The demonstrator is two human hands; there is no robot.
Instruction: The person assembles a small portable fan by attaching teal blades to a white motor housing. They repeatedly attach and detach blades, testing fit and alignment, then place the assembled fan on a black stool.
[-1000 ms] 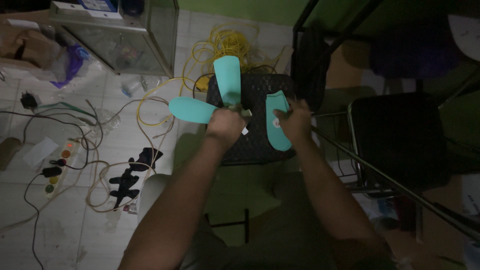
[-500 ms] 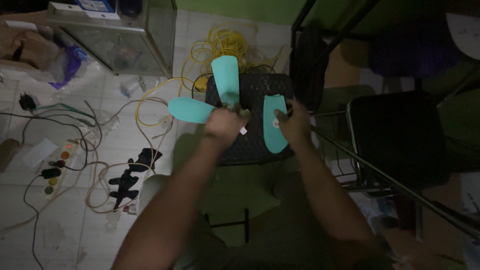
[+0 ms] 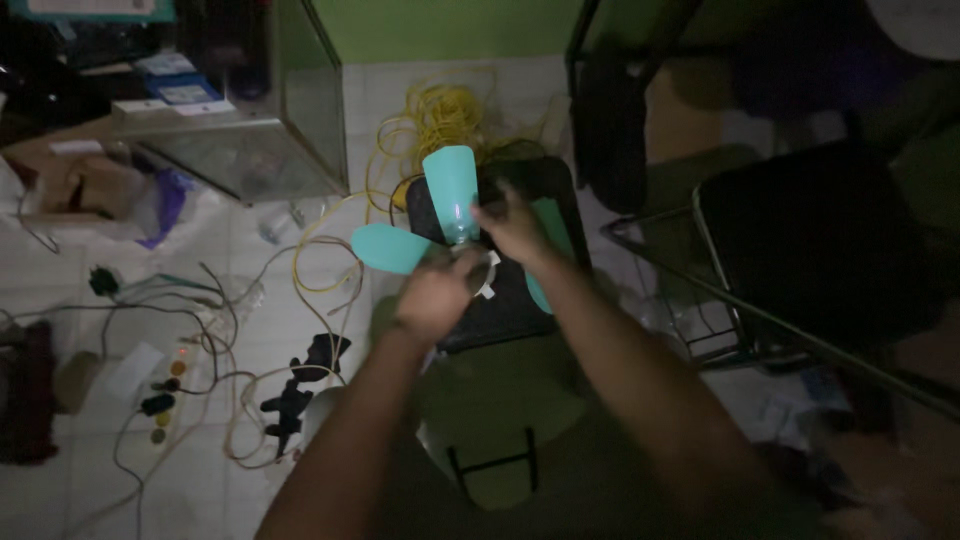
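A: Seen from above in a dim room, a person's two bare hands work at a turquoise plastic three-bladed fan propeller (image 3: 452, 205) held over a black rectangular plastic stool (image 3: 500, 310).

B: And the hands themselves?

A: The left hand (image 3: 435, 297) is curled closed around the hub area, just below the upright blade. The right hand (image 3: 512, 225) lies over the hub from the far side, fingers bent onto it, covering part of the right-hand blade. Motion blur hides the exact fingertip contact.

B: Where does the propeller sit?

A: At the centre of the frame, above the stool's dark top, one blade pointing away from the person, one to the left, one mostly hidden under the right forearm.

B: The surroundings?

A: A tangle of yellow cable (image 3: 440, 125) lies on the white tiled floor (image 3: 250, 330) just beyond the stool. A glass tank (image 3: 250, 140) stands to the upper left, a power strip with plugs (image 3: 165, 395) at the lower left, and a dark chair (image 3: 820, 240) to the right.
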